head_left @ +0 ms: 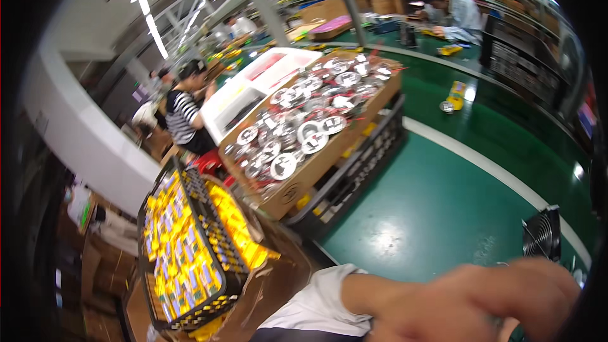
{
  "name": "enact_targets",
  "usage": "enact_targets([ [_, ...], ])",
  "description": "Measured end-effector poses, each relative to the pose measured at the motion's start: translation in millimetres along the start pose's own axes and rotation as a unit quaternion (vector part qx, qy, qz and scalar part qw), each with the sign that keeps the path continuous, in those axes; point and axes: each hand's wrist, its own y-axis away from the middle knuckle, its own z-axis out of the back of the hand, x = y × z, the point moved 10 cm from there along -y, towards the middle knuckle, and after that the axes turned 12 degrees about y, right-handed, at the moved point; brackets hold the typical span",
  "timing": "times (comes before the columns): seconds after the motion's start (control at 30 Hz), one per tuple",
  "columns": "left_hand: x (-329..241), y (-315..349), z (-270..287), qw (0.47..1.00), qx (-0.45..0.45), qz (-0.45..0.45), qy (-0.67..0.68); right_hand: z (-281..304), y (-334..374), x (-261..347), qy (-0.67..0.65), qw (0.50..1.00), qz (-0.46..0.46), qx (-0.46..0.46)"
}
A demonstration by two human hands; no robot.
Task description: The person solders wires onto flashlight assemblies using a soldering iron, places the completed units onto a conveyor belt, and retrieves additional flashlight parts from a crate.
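A blurred hand point(481, 301) is filling the lower right of the view, its forearm running in from a white sleeve point(320, 307) at the bottom edge; which of the person's own hands it is cannot be told, and the other hand is not showing. The fingers point(538, 288) are lying close together and curling toward the right rim, but the blur is hiding whether they are gripping anything. Just beyond the fingertips, a small black fan point(542, 233) is standing on the green table point(430, 215), the thing nearest the hand. Well to the left of the fingers, a black crate point(183, 253) packed with small yellow parts is tilting beside brown cartons. Farther out, up and left of the fingers, a long cardboard box point(304, 180) is holding many round silver parts in clear wrapping point(297, 133), resting on another black crate. Past it, a white tray point(253, 85) is lying open. A seated person in a striped top point(180, 117) is working to its left, and another person in a light shirt point(453, 9) is bending over the far end of the table
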Motion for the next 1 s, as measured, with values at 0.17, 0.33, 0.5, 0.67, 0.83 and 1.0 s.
enact_targets([
  [0.17, 6.8, 17.2, -22.6, 0.995, 0.055, 0.046, 0.073, -1.4, 1.8, 13.4, 0.045, 0.998, 0.023, -0.030],
  [0.33, 12.0, 36.0, -38.9, 0.983, 0.101, 0.091, 0.124, -13.7, 11.0, 50.9, 0.068, 0.996, 0.055, -0.014],
  [0.5, 16.3, 47.7, -44.6, 0.960, 0.131, 0.157, 0.189, -15.6, 18.2, 63.1, 0.114, 0.991, 0.061, -0.023],
  [0.67, 37.8, 79.8, -55.8, 0.914, 0.184, 0.281, 0.229, -12.8, 18.5, 61.4, 0.132, 0.989, 0.064, -0.031],
  [0.83, 45.2, 115.7, -63.2, 0.800, 0.239, 0.517, 0.191, -19.5, 18.6, 61.7, 0.116, 0.991, 0.067, -0.011],
  [1.0, -59.7, 28.3, 11.3, 0.978, -0.060, 0.155, -0.128, -28.8, 25.9, 69.2, 0.097, 0.991, 0.091, 0.008],
])
